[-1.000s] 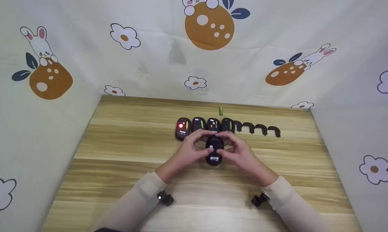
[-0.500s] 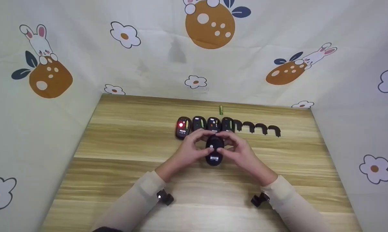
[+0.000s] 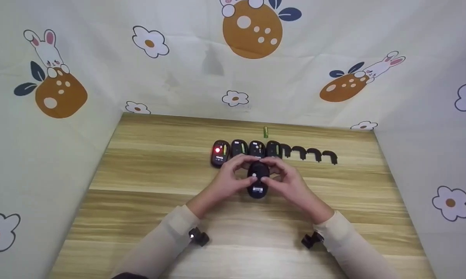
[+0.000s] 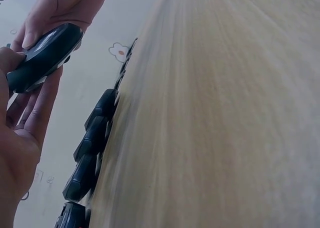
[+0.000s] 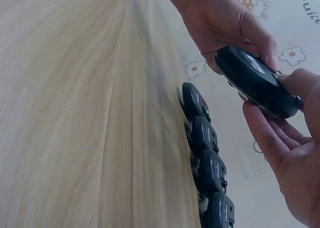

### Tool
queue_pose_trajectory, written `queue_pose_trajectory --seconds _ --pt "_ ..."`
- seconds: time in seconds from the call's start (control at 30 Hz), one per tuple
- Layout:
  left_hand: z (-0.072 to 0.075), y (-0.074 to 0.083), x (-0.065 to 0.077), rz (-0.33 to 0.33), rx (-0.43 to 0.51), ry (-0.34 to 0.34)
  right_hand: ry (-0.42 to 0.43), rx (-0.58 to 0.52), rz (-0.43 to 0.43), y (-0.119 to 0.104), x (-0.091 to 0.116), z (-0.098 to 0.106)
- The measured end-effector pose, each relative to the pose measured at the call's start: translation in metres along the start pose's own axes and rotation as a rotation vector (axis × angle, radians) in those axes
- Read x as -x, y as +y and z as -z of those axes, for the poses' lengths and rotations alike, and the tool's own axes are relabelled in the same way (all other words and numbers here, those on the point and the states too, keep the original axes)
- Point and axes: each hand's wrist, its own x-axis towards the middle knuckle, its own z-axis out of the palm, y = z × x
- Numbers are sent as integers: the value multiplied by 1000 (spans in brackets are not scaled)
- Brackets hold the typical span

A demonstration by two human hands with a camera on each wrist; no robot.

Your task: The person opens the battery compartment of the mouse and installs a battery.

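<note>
Both hands hold one black computer mouse (image 3: 258, 190) up off the table, its underside with a white label turned to the head camera. My left hand (image 3: 233, 176) grips its left side, thumb on the underside and fingers curled round the far end. From the other side my right hand (image 3: 287, 180) grips it the same way, the two thumbs almost meeting. In the left wrist view the mouse (image 4: 45, 57) is tilted between the hands. The right wrist view shows the mouse (image 5: 255, 82) with fingers under it. Its top face is hidden from the head view.
Behind the hands several black mice (image 3: 220, 155) lie underside up in a row, green batteries showing, the leftmost glowing red. To their right sit several curved black battery covers (image 3: 314, 154). A loose green battery (image 3: 265, 132) lies farther back on the wooden table (image 3: 159, 217). Patterned cloth (image 3: 190, 77) encloses it.
The thumbs and the held mouse have shifted very slightly away from the body. Both hands keep their grip; the other mice, covers and loose battery stay in place.
</note>
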Motion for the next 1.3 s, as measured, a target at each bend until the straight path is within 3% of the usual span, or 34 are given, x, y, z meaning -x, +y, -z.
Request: queue_pose_trajectory --seconds 0.2,0.47,0.73,1.0,1.3 --pt "1 0 -2 -16 -3 -2 26 29 41 1 -1 -1" --pt "0 1 -3 10 35 -6 73 23 80 3 -1 -2" --pt "-1 -1 -2 34 7 -30 100 49 142 6 -4 1" --pt "-2 -3 -2 16 -34 -30 142 43 175 5 -6 1" --pt "-3 -2 -1 49 -67 -41 214 -44 80 2 -7 4"
